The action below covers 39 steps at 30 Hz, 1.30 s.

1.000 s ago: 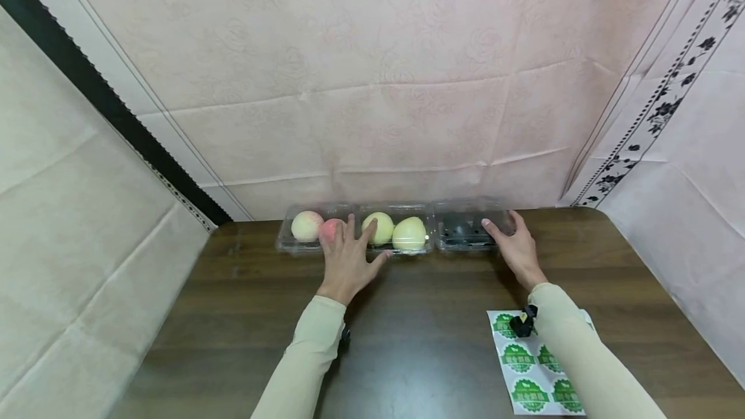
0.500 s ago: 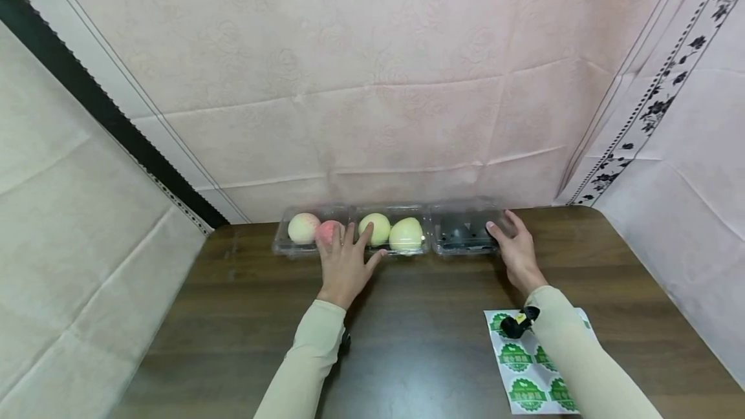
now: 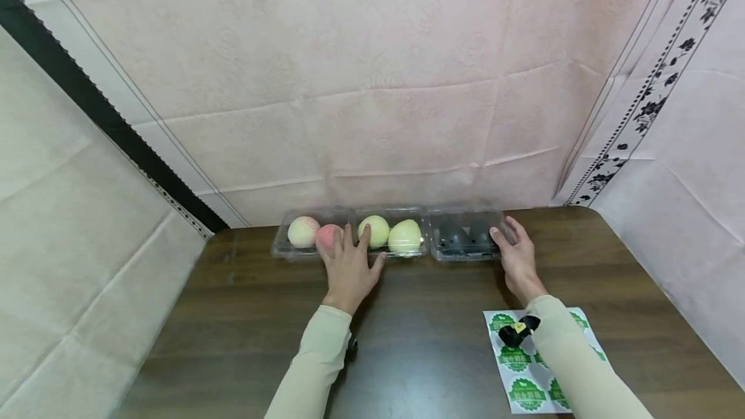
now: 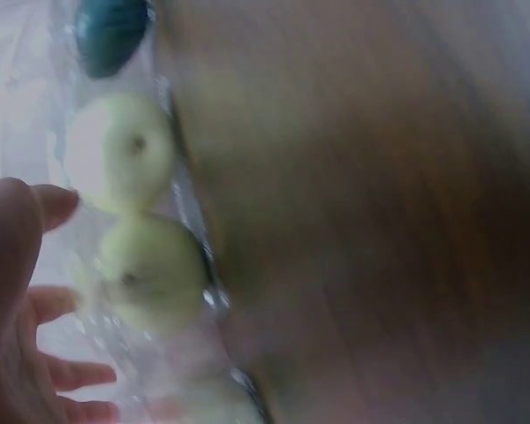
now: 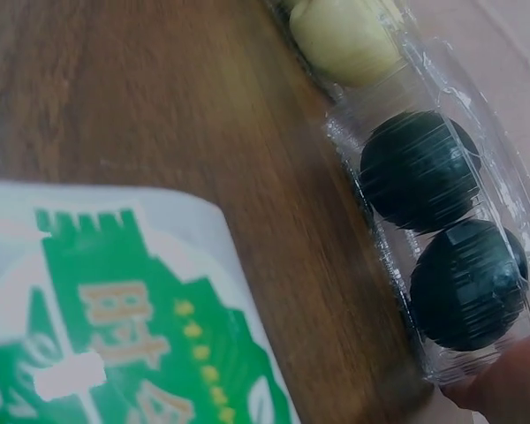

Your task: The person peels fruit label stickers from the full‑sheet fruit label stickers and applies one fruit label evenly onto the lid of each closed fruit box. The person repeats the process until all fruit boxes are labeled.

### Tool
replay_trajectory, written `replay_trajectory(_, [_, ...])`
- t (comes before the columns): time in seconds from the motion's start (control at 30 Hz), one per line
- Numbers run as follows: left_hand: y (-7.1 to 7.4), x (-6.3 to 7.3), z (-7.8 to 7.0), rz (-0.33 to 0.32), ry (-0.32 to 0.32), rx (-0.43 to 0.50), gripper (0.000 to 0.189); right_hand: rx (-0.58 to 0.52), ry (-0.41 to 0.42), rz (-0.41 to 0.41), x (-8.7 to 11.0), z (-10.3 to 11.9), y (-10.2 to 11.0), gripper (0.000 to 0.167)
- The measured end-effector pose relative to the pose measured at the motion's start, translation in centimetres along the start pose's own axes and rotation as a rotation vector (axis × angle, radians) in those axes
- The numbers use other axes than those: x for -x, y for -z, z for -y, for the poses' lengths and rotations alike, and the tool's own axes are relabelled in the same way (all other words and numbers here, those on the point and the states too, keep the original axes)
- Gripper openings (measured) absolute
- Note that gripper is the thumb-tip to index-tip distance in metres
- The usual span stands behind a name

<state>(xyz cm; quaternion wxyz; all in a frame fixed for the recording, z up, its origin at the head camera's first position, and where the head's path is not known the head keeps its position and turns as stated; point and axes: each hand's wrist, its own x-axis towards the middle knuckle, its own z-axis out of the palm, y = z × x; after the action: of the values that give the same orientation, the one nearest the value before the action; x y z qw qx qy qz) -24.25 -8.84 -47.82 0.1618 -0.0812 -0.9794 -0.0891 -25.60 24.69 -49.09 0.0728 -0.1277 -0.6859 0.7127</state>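
Note:
Three clear plastic fruit boxes stand in a row along the table's back edge. Two peaches, one pale (image 3: 303, 231) and one pink (image 3: 329, 236), lie in the left box (image 3: 280, 249). Inside the middle box (image 3: 425, 247) are two pale green fruits (image 4: 119, 152), whose kind I cannot tell. The right box (image 3: 432, 255) holds two dark green round fruits (image 5: 421, 170). My left hand (image 3: 352, 275) reaches over the left and middle boxes with its fingers spread. My right hand (image 3: 520, 262) grips the outer end of the right box, thumb in front.
A sheet of round green-and-white stickers (image 3: 526, 394) lies on the brown table (image 3: 419, 328), partly under the right forearm. Pale cloth (image 3: 396, 134) hangs directly behind the boxes, with more at both sides.
My right thumb has slid outward along the right box, showing more of the dark fruits. That box sits slightly nearer. The left hand stays over its boxes; the head view has shifted a little.

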Motion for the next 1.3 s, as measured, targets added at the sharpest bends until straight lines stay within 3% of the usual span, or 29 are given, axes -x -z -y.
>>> replay_trajectory(0.13, [0.5, 0.6, -2.1, -0.080, 0.033, 0.175, 0.064, -0.023, -0.028, -0.011, 0.4, 0.0, 0.1, 0.069])
replay_trajectory(0.3, [1.1, 2.0, -5.3, -0.119, 0.120, 0.584, 0.041, -0.063, -0.053, -0.031, 1.0, 0.2, 0.1, 0.067])
replay_trajectory(0.5, [0.3, 2.9, -8.0, 0.021, 0.299, 1.091, 0.023, -0.088, -0.059, -0.044, 1.9, 0.4, 0.2, 0.066])
replay_trajectory(0.7, [-0.6, 3.5, -9.7, 0.196, 0.477, 1.469, 0.022, -0.096, -0.059, -0.055, 2.9, 0.3, 0.2, 0.064])
replay_trajectory(0.87, [-1.4, 3.6, -10.4, 0.286, 0.542, 1.655, 0.029, -0.104, -0.074, -0.067, 3.8, 0.2, 0.1, 0.064])
replay_trajectory(1.03, [-2.2, 3.8, -10.6, 0.308, 0.577, 1.776, 0.029, -0.110, -0.109, -0.054, 4.7, 0.3, 0.1, 0.063])
replay_trajectory(1.3, [-2.8, 4.3, -11.1, 0.300, 0.574, 1.842, 0.028, -0.081, -0.130, -0.074, 6.1, 0.3, 0.2, 0.065])
